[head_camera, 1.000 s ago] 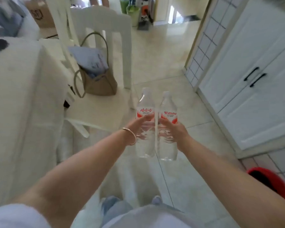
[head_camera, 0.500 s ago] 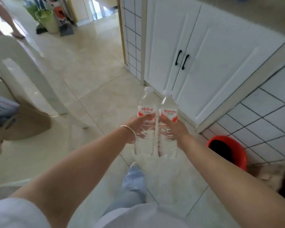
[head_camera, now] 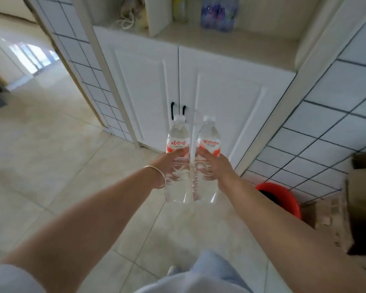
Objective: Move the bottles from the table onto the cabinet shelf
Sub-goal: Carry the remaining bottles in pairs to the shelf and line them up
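Two clear water bottles with red-and-white labels and white caps are held upright side by side in front of me. My left hand [head_camera: 169, 163], with a bangle on the wrist, grips the left bottle [head_camera: 178, 134] around its middle. My right hand [head_camera: 215, 166] grips the right bottle [head_camera: 208, 136] the same way. Both bottles hang over the tiled floor, in front of the white cabinet doors [head_camera: 220, 98]. The cabinet shelf [head_camera: 241, 45] lies above the doors, higher than the bottles.
On the shelf stand a blue-purple bottle pack [head_camera: 218, 13], a yellowish bottle [head_camera: 180, 9], a white divider panel [head_camera: 156, 15] and a rope bundle [head_camera: 127, 17]. A red bucket [head_camera: 281, 197] and cardboard boxes [head_camera: 359, 187] sit on the floor at right. A doorway opens at left.
My view has swung from the chair and table side round to face the cabinet, and the open shelf has come into sight. Both hands keep the same hold on the bottles.
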